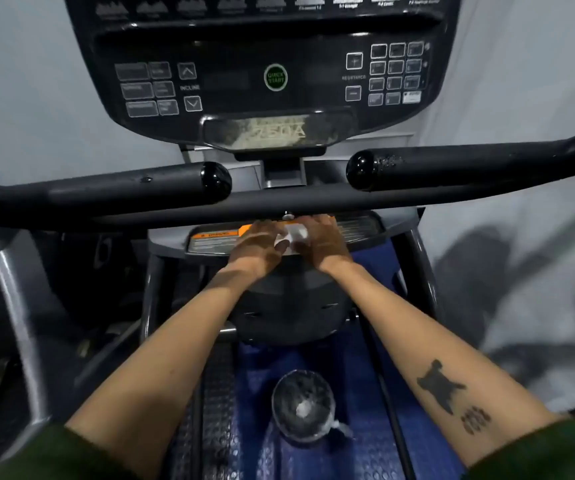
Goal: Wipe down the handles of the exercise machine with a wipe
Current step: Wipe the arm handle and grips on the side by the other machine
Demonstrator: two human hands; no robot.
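Green sleeves [47,455] frame the bottom edge; a wipes canister [302,407] stands below on the blue mat [365,455]. Left hand [256,242] and right hand [320,240] together pinch a white wipe [294,234] beneath the crossbar [279,202], short of both black handles [133,188]. Console [272,77] legends read "QUICK START", "INCLINE", "RESISTANCE"; an orange warning label [215,234] is illegible.

Wipe [292,234] btwn hands, below handles [133,188]; console [272,77] behind.

The console [272,64] reads "QUICK START" [275,77], "INCLINE", "RESISTANCE" and "750A".
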